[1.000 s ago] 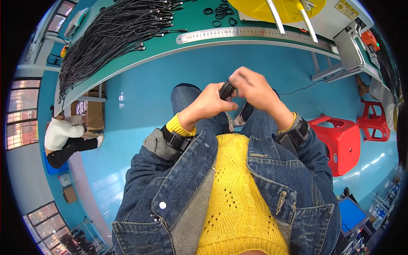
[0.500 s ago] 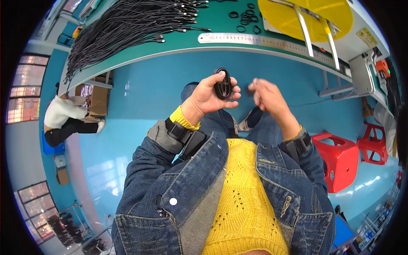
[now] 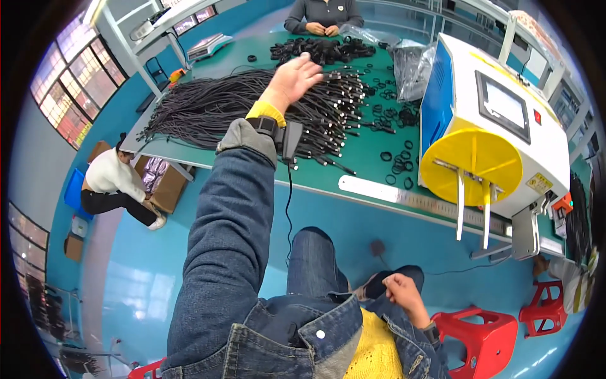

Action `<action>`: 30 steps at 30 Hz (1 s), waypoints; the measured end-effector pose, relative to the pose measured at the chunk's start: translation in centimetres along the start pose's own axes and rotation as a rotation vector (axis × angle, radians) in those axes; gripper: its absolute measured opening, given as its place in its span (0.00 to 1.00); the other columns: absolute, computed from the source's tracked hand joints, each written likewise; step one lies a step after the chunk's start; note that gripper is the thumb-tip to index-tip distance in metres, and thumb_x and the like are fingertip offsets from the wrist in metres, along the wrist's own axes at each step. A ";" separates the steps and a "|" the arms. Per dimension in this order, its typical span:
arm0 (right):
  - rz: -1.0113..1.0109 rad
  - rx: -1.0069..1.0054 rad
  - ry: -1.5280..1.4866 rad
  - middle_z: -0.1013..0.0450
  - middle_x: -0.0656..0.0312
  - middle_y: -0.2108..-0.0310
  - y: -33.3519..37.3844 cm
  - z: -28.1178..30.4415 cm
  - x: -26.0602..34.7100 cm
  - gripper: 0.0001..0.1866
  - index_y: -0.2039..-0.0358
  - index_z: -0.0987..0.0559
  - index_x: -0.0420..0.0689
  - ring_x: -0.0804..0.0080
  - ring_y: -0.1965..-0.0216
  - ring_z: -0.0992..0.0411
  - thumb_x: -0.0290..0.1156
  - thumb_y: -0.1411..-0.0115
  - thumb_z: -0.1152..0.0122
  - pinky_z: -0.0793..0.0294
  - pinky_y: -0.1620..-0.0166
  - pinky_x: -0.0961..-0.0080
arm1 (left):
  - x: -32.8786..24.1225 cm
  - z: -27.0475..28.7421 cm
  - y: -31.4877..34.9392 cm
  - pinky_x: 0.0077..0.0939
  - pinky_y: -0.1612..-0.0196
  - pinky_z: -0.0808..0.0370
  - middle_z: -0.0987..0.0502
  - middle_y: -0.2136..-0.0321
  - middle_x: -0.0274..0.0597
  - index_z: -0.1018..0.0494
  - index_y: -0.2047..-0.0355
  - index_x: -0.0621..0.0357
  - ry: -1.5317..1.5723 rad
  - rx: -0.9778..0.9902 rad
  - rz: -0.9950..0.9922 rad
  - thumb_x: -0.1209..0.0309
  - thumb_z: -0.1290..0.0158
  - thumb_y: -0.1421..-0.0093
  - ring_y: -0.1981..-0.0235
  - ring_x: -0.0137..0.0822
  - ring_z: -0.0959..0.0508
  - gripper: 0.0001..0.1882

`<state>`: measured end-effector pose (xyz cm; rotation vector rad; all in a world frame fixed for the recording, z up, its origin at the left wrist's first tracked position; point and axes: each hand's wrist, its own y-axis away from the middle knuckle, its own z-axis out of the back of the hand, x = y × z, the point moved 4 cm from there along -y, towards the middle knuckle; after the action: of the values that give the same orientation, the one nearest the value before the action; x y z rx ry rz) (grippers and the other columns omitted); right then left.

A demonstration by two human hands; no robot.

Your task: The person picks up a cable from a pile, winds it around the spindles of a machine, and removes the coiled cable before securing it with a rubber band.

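Observation:
My left hand (image 3: pixel 295 79) is stretched far over the green table, fingers extended and apart, with nothing seen in it. Beyond its fingertips lies a pile of black coiled cables (image 3: pixel 328 47). Below the hand spreads a big bundle of straight black cables (image 3: pixel 214 104) with pale plug ends toward the right. My right hand (image 3: pixel 404 294) is low over my lap, its fingers curled and thumb pressed to them. Whatever it might hold is too small to make out.
Small black rings (image 3: pixel 401 165) lie right of the cables, near a steel ruler (image 3: pixel 372 189) along the table edge. A white machine with a yellow disc (image 3: pixel 472 165) stands right. Another person's hands (image 3: pixel 322 29) rest across the table. Red stools (image 3: pixel 483 341) stand lower right.
My left hand has moved from above my lap to far over the table, and the coiled black cable is gone from it. My right hand has dropped toward my lap. The view has tilted up.

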<state>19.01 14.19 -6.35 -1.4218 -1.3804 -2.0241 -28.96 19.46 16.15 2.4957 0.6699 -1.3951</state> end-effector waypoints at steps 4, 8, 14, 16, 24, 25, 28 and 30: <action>-0.031 -0.016 -0.005 0.33 0.67 0.85 -0.6 0.1 0.4 0.09 0.73 0.26 0.41 0.84 0.85 0.38 0.33 0.43 0.48 0.39 0.81 0.86 | 0.1 8.7 0.2 0.31 0.65 0.27 0.23 0.71 0.41 0.27 0.65 0.60 -1.010 -0.447 -0.544 0.67 0.51 0.44 0.69 0.39 0.23 0.11; -0.055 0.017 0.020 0.33 0.68 0.85 -1.8 0.0 -0.3 0.09 0.71 0.26 0.41 0.85 0.86 0.39 0.33 0.42 0.50 0.41 0.82 0.87 | 3.3 10.7 6.8 0.32 0.63 0.28 0.24 0.74 0.47 0.24 0.74 0.60 -1.310 -0.743 -0.576 0.71 0.48 0.51 0.70 0.45 0.24 0.07; -0.051 0.087 0.029 0.33 0.67 0.85 -3.0 -1.3 -0.3 0.08 0.73 0.27 0.41 0.85 0.86 0.39 0.32 0.43 0.49 0.40 0.82 0.88 | 5.5 16.2 12.4 0.34 0.61 0.28 0.25 0.72 0.45 0.24 0.74 0.59 -1.695 -0.589 -0.685 0.71 0.48 0.52 0.68 0.45 0.26 0.07; -0.084 0.083 0.052 0.34 0.67 0.85 -3.0 -1.5 -0.2 0.08 0.72 0.27 0.41 0.85 0.86 0.39 0.32 0.43 0.49 0.41 0.82 0.89 | 5.4 15.4 13.6 0.34 0.60 0.29 0.25 0.69 0.44 0.24 0.73 0.57 -1.765 -0.517 -0.717 0.69 0.48 0.51 0.65 0.44 0.26 0.07; -0.092 0.052 0.073 0.34 0.68 0.86 -2.8 -1.6 0.1 0.07 0.72 0.27 0.41 0.85 0.87 0.40 0.31 0.43 0.49 0.41 0.83 0.89 | 2.0 19.0 13.8 0.38 0.62 0.31 0.26 0.72 0.36 0.26 0.73 0.54 -2.092 -0.689 -0.356 0.65 0.47 0.51 0.64 0.40 0.28 0.08; -0.090 0.045 0.079 0.34 0.68 0.86 -2.8 -1.5 0.1 0.07 0.72 0.27 0.41 0.85 0.87 0.40 0.31 0.43 0.49 0.41 0.83 0.89 | 2.0 19.2 13.6 0.38 0.63 0.31 0.26 0.72 0.35 0.27 0.72 0.54 -2.170 -0.577 -0.203 0.65 0.47 0.50 0.64 0.40 0.28 0.08; -0.082 0.055 0.080 0.34 0.68 0.86 -2.8 -1.7 0.1 0.07 0.72 0.27 0.41 0.86 0.87 0.40 0.31 0.43 0.49 0.41 0.83 0.89 | 1.5 18.5 14.7 0.39 0.65 0.32 0.27 0.74 0.35 0.29 0.72 0.54 -2.302 -0.562 -0.467 0.65 0.48 0.49 0.67 0.39 0.28 0.08; -0.078 0.066 0.084 0.33 0.68 0.86 -2.8 -1.8 0.0 0.07 0.72 0.27 0.41 0.86 0.87 0.40 0.31 0.43 0.49 0.42 0.83 0.89 | 1.1 18.2 15.7 0.39 0.66 0.32 0.28 0.75 0.35 0.30 0.72 0.53 -2.362 -0.556 -0.598 0.65 0.49 0.49 0.68 0.39 0.28 0.08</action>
<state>16.06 14.03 -7.90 -1.2593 -1.4742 -2.0412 -34.65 -1.07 4.88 -0.6087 0.7181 -2.3346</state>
